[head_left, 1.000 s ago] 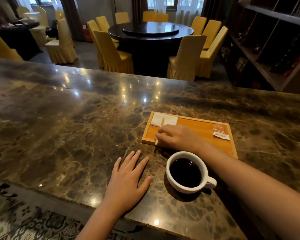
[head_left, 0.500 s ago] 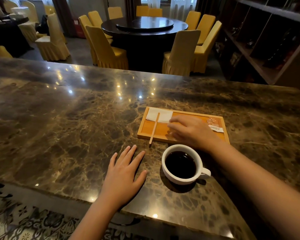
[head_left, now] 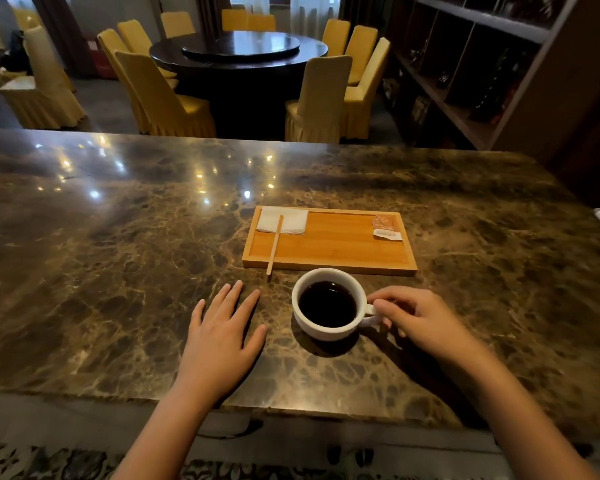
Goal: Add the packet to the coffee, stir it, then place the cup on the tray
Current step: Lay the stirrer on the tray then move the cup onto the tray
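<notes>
The right hand [head_left: 420,320] is pinching the cup [head_left: 329,303] handle, the cup sitting on the counter [head_left: 118,271] just near of the tray [head_left: 326,251]. The left hand [head_left: 219,341] is lying flat, holding nothing. The packet [head_left: 386,227] is lying in the tray's far right corner.

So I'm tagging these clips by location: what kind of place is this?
Probably a restaurant or banquet hall. Behind the marble counter stands a big round dining table with a turntable centre, ringed by chairs in yellow covers. A coffee cup sits by a serving tray.
</notes>
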Tool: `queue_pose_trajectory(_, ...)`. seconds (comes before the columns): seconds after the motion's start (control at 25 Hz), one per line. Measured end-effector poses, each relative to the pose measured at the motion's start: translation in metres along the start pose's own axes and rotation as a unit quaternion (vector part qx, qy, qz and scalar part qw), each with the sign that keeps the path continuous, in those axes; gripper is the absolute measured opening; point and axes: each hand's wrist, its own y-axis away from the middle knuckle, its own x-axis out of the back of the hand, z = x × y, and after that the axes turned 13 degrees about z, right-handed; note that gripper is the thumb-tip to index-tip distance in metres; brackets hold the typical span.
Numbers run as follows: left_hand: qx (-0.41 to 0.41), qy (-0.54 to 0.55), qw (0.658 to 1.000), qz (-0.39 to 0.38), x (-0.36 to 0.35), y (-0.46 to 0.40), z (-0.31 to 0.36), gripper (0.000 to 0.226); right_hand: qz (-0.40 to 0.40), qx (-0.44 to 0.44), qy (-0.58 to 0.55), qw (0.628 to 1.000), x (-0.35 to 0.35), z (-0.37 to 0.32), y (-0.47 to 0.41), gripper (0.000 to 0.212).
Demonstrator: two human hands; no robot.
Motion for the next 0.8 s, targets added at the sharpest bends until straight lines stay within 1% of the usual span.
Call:
queue_pose_trajectory(0.16, -0.005, 0.004, 1.0, -0.001, -0.001, 0.0, -0.001, 0.065, 0.004, -0.052, -0.095, 0.994, -0.011, 0.004, 0.01, 0.009)
queue_pose_trajectory(0.28, -0.007, 0.0, 1.0, -0.003, -0.002, 0.001, -0.002, 0.066, 0.0, -0.072, -0.139, 0.988, -0.019, 0.006, 0.012, 0.013)
queue_pose_trajectory(0.52, -0.011, -0.001, 1.0, -0.006, -0.003, 0.0, -0.004, 0.067, -0.008, -0.061, -0.148, 0.987, -0.022, 0.007, 0.012, 0.021)
queue_pose_trajectory(0.8, -0.01, -0.003, 1.0, 0.001, -0.003, 0.0, -0.004, 0.066, -0.009, -0.087, -0.183, 0.979, -0.009, 0.006, 0.007, 0.021)
